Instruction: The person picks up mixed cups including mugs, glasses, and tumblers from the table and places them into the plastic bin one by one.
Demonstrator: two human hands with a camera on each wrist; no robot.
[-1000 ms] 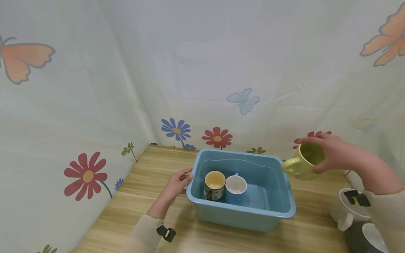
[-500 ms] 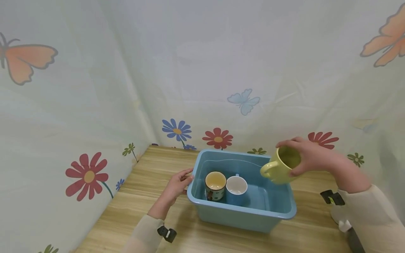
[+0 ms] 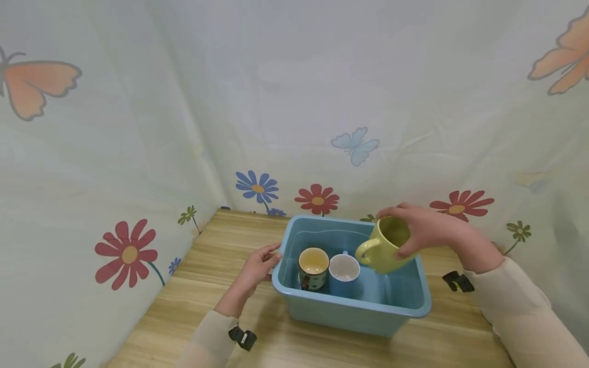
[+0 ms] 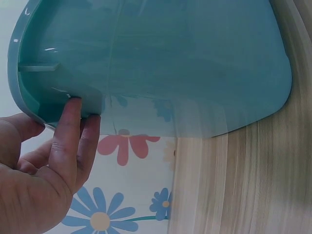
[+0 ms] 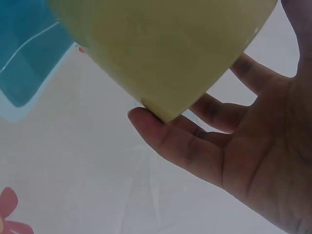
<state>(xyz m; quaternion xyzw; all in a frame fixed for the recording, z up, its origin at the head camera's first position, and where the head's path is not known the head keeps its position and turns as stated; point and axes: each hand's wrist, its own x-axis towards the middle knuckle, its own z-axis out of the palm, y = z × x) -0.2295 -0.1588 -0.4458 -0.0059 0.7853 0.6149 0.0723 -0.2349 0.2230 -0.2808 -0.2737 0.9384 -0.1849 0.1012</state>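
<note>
At the far left, a pale sheet (image 3: 152,168) printed with flowers hangs behind the wooden desk (image 3: 211,255). Next comes the person's left hand (image 3: 255,268), at 9 o'clock on the blue tub (image 3: 340,314). Its grip is a light pinch on the tub's end rim; the left wrist view shows fingertips reaching in under the lip. That hand has not shifted over the last second.

Inside the tub, toward 9 o'clock, a patterned mug (image 3: 315,270) with a yellow inside stands upright, its brown handle pointing to 7 o'clock. Just beside it, near the middle, a blue mug (image 3: 344,273) with a white inside stands with its handle at 12 o'clock; whether the two touch is unclear.

Farther right, the yellow mug (image 3: 384,253) hangs at about 2 o'clock from the tub's middle, tilted, mouth toward 1 o'clock and handle toward 9. The right hand (image 3: 423,225) has it in a firm grip, thumb and fingers set on either side. This is the fresh change: a second ago the mug was out beyond the tub's 3 o'clock rim, and now it is over the inside. For the work in hand, the carry across the rim looks done, while the mug does not appear set down yet; whether its base touches anything cannot be told.
</note>
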